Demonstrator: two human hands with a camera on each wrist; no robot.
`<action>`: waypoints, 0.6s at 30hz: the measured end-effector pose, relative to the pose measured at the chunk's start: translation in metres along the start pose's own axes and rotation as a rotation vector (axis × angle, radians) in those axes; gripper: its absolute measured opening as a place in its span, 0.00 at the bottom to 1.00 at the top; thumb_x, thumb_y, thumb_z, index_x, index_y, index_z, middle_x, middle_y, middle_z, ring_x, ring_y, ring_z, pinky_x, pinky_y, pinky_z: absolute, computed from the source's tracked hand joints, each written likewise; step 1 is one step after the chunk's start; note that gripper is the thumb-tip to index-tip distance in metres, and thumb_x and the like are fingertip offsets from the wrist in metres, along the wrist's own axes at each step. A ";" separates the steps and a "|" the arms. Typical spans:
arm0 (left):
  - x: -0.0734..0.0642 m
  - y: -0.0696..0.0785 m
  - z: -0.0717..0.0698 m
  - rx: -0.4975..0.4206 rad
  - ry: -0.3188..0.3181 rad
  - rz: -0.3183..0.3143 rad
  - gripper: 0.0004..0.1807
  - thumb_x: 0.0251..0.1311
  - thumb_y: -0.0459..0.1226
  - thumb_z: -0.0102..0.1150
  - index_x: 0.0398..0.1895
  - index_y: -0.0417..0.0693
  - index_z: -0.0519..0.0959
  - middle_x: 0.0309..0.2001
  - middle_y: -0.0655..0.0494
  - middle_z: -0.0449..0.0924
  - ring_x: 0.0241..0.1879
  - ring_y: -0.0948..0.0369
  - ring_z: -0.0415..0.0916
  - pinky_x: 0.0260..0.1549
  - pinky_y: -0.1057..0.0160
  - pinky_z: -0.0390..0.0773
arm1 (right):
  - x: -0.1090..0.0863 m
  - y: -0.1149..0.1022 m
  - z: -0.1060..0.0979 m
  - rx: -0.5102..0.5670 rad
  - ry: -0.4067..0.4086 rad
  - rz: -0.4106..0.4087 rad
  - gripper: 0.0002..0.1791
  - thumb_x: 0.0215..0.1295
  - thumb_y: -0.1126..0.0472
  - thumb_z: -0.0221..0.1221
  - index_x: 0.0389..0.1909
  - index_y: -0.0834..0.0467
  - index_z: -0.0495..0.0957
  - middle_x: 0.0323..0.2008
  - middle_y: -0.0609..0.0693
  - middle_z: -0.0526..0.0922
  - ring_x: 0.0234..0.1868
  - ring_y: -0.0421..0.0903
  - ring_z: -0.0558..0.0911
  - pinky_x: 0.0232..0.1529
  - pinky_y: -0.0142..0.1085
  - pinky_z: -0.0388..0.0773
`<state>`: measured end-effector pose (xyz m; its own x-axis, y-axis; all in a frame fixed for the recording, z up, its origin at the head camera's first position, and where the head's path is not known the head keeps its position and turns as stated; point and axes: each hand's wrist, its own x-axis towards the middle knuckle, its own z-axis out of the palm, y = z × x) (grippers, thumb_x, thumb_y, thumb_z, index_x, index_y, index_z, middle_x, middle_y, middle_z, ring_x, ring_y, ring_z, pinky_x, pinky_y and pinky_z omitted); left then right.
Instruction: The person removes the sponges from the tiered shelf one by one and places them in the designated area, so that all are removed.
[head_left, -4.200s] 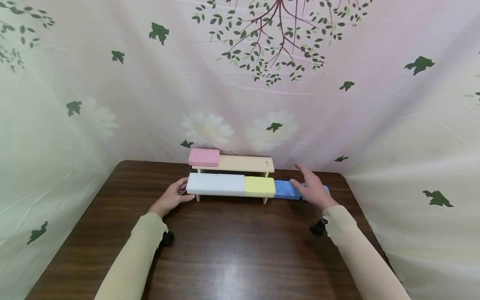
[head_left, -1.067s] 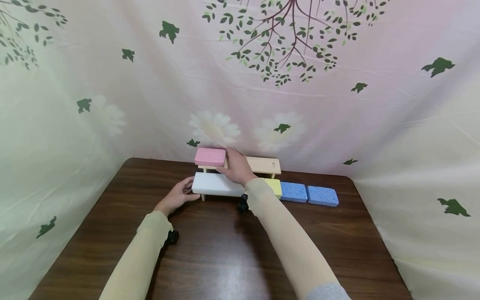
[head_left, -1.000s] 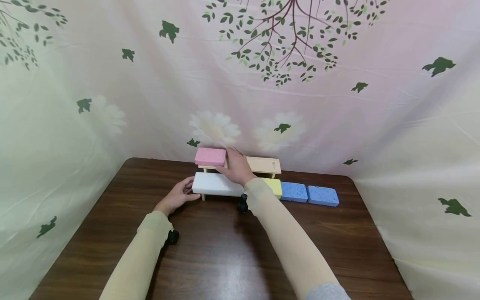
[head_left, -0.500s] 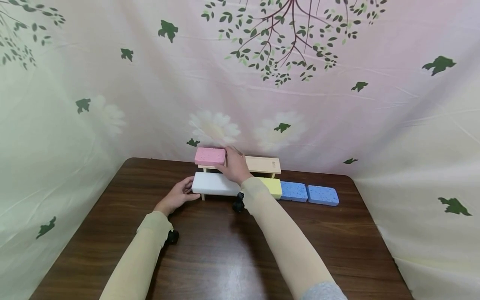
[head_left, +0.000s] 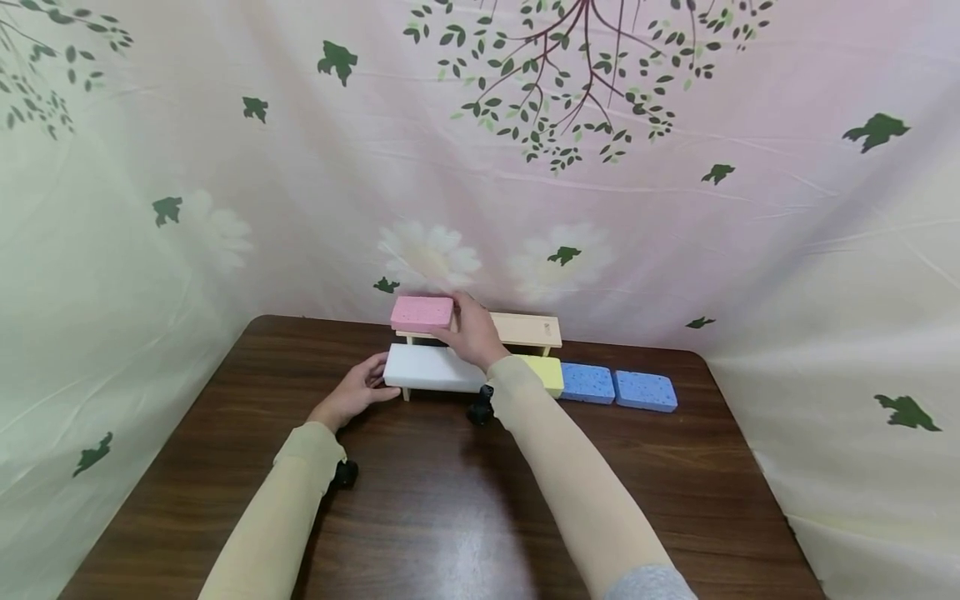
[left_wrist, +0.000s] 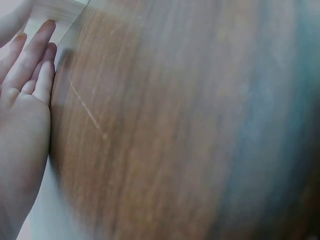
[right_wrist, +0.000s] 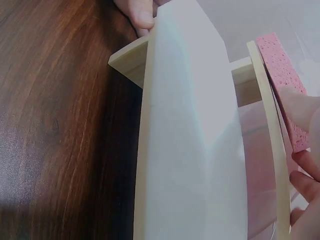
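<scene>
My right hand (head_left: 476,335) pinches the right end of the pink sponge (head_left: 420,312), which is at the left end of the rear wooden shelf (head_left: 527,328). In the right wrist view the thumb lies on the pink sponge (right_wrist: 281,72), and a thin gap shows between sponge and board. My left hand (head_left: 354,395) rests against the left end of the front wooden shelf (right_wrist: 142,160), its fingers fairly straight in the left wrist view. White sponges (head_left: 429,367) lie along that front shelf, with a yellow sponge (head_left: 549,373) to their right, partly behind the right forearm.
Two blue sponges (head_left: 587,383) lie on the dark wooden table (head_left: 420,492), right of the front shelf. A printed curtain (head_left: 285,208) hangs directly behind the table and along its sides. The right forearm crosses above the front shelf.
Earlier, the right hand was over the blue sponges; it has since moved left to the pink sponge. In the last half second, the pink sponge shifts very slightly right. The left hand stays put.
</scene>
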<state>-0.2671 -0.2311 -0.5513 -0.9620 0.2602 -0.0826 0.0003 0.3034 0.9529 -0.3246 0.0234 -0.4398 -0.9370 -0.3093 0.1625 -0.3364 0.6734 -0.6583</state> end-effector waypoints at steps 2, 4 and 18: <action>0.000 0.000 0.000 0.003 0.000 0.003 0.46 0.64 0.35 0.73 0.81 0.42 0.59 0.74 0.37 0.69 0.76 0.41 0.64 0.78 0.42 0.59 | 0.000 0.003 -0.002 0.034 0.003 0.001 0.42 0.67 0.50 0.72 0.76 0.59 0.66 0.66 0.53 0.79 0.66 0.50 0.77 0.69 0.46 0.74; 0.001 -0.001 0.000 0.003 -0.001 0.006 0.46 0.64 0.34 0.72 0.82 0.41 0.58 0.75 0.36 0.69 0.76 0.41 0.63 0.78 0.42 0.59 | 0.000 0.007 -0.004 0.050 0.008 -0.001 0.43 0.66 0.50 0.73 0.77 0.59 0.66 0.67 0.54 0.78 0.69 0.51 0.76 0.72 0.46 0.73; -0.001 0.001 0.000 -0.003 -0.005 0.003 0.46 0.64 0.35 0.73 0.81 0.43 0.59 0.75 0.37 0.68 0.77 0.42 0.63 0.78 0.42 0.59 | -0.012 0.013 -0.024 0.164 0.021 -0.051 0.39 0.65 0.54 0.74 0.75 0.58 0.70 0.66 0.51 0.79 0.67 0.51 0.77 0.71 0.49 0.74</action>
<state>-0.2656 -0.2306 -0.5500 -0.9607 0.2657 -0.0808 0.0026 0.2995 0.9541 -0.3200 0.0516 -0.4327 -0.9214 -0.3252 0.2128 -0.3653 0.5381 -0.7596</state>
